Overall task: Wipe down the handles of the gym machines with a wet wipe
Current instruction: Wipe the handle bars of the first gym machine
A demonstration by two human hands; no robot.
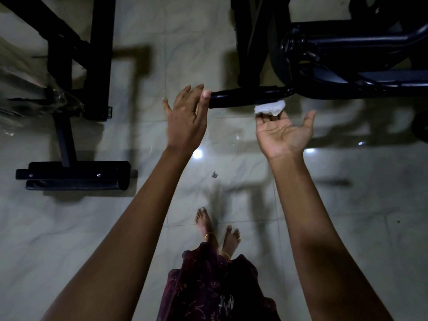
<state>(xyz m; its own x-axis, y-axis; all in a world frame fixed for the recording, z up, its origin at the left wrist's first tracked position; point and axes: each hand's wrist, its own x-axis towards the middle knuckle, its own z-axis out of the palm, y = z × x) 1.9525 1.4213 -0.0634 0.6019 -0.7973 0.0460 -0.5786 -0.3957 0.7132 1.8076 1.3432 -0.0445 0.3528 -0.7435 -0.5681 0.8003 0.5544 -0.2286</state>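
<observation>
Your right hand (281, 133), palm up and spread, presses the wet wipe (269, 107) under the handle (245, 97); unpinched, it may drop while your spread left hand (185, 114) touches the tip.

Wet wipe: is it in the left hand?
No. The wet wipe sits on the upturned fingers of the right hand, pressed under the black handle; the left hand only touches the handle's end.
</observation>
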